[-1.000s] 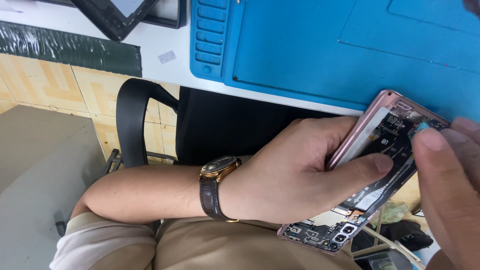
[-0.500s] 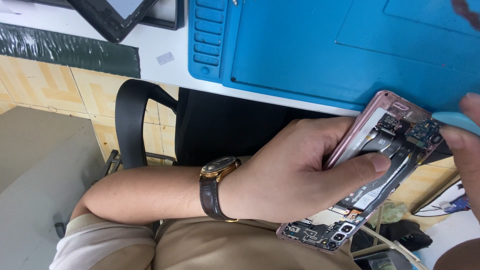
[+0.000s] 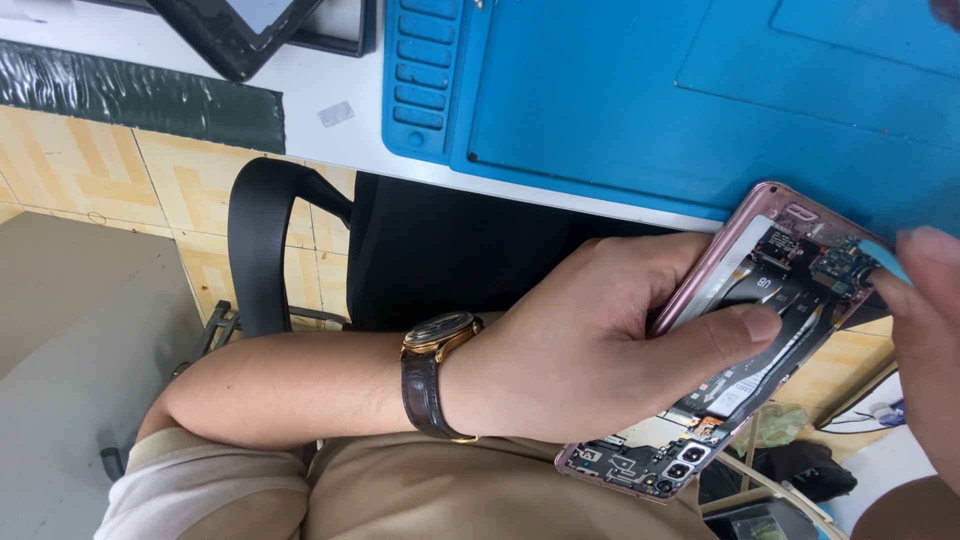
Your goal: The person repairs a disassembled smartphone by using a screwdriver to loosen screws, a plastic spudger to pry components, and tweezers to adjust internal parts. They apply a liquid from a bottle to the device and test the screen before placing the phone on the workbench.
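My left hand (image 3: 590, 345), with a brown-strapped gold watch (image 3: 432, 372) on its wrist, grips an opened smartphone (image 3: 745, 375) with a pink metal frame, thumb pressed across the battery area. The phone's back is off, so circuit boards, flex cables and camera modules show. My right hand (image 3: 930, 350) comes in from the right edge and pinches a small light-blue plastic tool (image 3: 884, 263), whose tip rests at the phone's upper board by the frame corner. Most of my right hand is cut off by the picture edge.
A blue silicone work mat (image 3: 640, 90) with small tray slots lies on the white desk (image 3: 300, 120) above the hands. A dark tablet-like frame (image 3: 240, 30) sits at the top left. Below the desk are a black chair (image 3: 270, 240), tiled floor and my tan trousers (image 3: 450, 490).
My right hand has drawn back to the right, off the middle of the phone, and now touches only its upper corner with the blue tool. My left hand keeps the same grip.
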